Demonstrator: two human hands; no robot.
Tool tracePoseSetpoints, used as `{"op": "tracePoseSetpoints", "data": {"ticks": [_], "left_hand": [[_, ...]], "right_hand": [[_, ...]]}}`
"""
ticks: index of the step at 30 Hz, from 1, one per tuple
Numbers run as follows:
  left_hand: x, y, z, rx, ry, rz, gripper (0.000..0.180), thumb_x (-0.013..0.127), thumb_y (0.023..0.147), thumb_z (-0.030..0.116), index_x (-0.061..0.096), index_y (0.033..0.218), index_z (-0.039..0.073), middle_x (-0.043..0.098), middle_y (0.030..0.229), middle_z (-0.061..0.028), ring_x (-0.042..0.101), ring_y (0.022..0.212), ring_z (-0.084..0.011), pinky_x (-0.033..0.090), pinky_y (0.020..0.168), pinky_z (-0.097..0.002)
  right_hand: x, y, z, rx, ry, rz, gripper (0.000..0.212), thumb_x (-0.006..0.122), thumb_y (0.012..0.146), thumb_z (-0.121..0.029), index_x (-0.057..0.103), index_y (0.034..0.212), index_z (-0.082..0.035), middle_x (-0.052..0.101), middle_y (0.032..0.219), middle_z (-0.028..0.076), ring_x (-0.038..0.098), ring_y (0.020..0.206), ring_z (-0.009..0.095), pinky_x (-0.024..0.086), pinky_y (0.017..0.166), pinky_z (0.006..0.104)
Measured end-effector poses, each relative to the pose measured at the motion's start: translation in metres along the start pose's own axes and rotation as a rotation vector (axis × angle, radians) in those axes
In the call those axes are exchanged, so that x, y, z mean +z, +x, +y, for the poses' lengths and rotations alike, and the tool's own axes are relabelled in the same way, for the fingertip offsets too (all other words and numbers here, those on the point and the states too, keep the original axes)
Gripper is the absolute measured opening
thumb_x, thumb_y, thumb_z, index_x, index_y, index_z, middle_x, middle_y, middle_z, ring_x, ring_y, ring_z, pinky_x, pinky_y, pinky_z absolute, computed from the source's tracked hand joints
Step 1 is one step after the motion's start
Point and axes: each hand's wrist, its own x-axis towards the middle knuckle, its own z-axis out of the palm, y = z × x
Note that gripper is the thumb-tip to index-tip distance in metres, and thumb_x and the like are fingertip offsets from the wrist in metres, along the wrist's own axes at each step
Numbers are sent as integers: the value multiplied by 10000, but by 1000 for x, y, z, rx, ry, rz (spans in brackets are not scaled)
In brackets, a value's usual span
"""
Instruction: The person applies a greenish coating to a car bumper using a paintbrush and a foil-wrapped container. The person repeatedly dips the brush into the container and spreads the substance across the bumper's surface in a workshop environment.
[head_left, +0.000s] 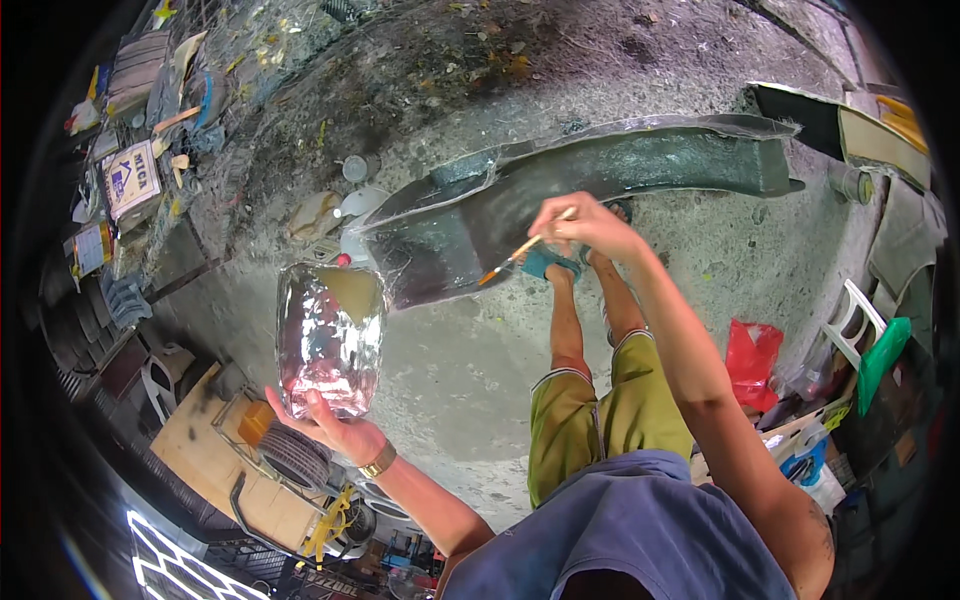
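Observation:
My left hand (340,432), with a gold watch at the wrist, supports a shiny, see-through or silvery tray (330,350) by its near end. A yellowish patch (352,294), perhaps liquid, shows in the tray's far corner. Pinched in my right hand (592,228) is a thin paintbrush (530,243) with a pale wooden handle. Its orange-brown tip points down and left, over or against the near edge of a long, dark, curved moulded panel (620,168); contact I cannot tell. That panel lies on the floor in front of my feet, glossy along its inner face.
Beside the panel's left end stand a lidded tub (356,168) and a pale container (362,200). A metal can (852,185) is near its right end. A red plastic bag (753,362) lies at the right, a tyre (295,455) and board (195,445) at the lower left.

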Motion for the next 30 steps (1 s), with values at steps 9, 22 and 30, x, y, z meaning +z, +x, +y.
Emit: {"op": "tracePoseSetpoints", "data": {"ticks": [9, 22, 30], "left_hand": [[4, -2, -5, -13, -38, 23, 503, 600, 880, 302, 419, 1278, 52, 511, 1246, -109, 529, 1100, -223, 439, 925, -380], [6, -3, 2, -18, -21, -7, 580, 609, 873, 295, 363, 1346, 65, 484, 1279, -119, 510, 1132, -240, 440, 940, -398], [-8, -1, -6, -45, -48, -7, 604, 598, 879, 283, 339, 1382, 73, 458, 1318, -127, 493, 1163, -250, 434, 957, -403]], "right_hand": [[-53, 53, 121, 126, -123, 256, 139, 628, 805, -119, 683, 865, -8, 614, 686, 22, 481, 507, 59, 374, 457, 218], [33, 10, 17, -278, -487, 85, 72, 593, 749, -81, 625, 800, -41, 584, 786, 100, 594, 803, 257, 484, 701, 350], [47, 31, -21, -164, -263, 203, 115, 623, 799, -108, 629, 810, 7, 620, 796, 93, 623, 702, 180, 478, 617, 290]]}}
